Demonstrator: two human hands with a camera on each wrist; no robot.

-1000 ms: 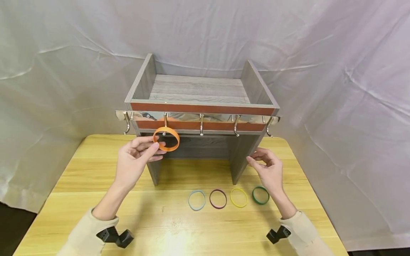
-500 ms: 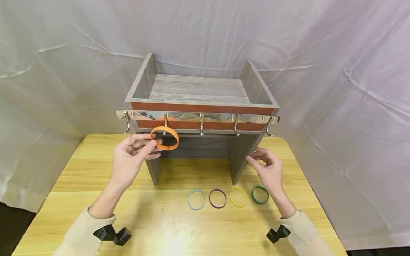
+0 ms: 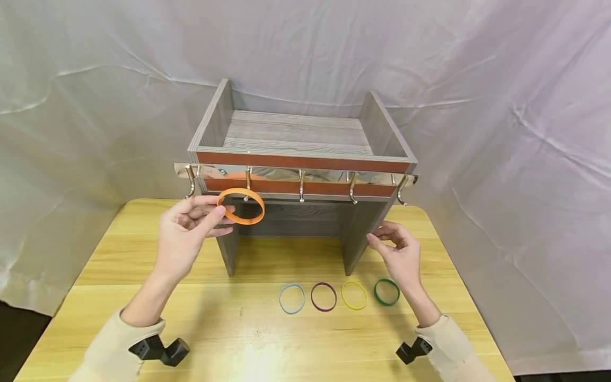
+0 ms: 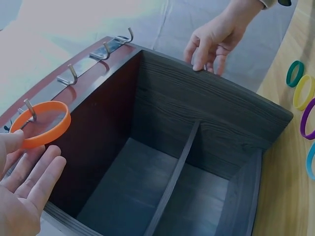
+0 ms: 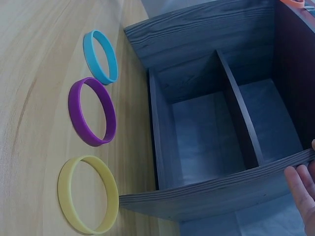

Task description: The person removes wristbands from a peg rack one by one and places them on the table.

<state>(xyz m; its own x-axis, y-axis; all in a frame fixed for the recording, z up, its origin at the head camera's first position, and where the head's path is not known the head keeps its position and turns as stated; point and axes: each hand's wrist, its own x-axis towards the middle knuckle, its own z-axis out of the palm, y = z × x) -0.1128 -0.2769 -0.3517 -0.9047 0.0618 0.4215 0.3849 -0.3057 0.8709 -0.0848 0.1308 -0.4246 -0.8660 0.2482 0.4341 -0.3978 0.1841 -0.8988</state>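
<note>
An orange silicone wristband point(image 3: 255, 217) is pinched between thumb and fingers of my left hand point(image 3: 181, 233). It is level with the second hook point(image 3: 248, 183) from the left, whose tip shows through the ring in the head view. The left wrist view has the orange wristband point(image 4: 61, 129) overlapping that hook too. My right hand point(image 3: 398, 252) grips the front edge of the grey wooden shelf's right side panel point(image 3: 365, 233), thumb at the edge and fingers on the outer face, as the left wrist view of the right hand point(image 4: 216, 42) shows.
A row of light blue point(image 3: 281, 302), purple point(image 3: 313, 301), yellow point(image 3: 345, 300) and green point(image 3: 377, 298) wristbands lies on the wooden table point(image 3: 258, 339) before the shelf. Several metal hooks project from the rail point(image 3: 324, 174). Pale cloth point(image 3: 305, 48) hangs behind and beside.
My left hand has drifted a little left with the orange wristband, and the ring has tipped flatter. The right hand keeps its place on the side panel.
</note>
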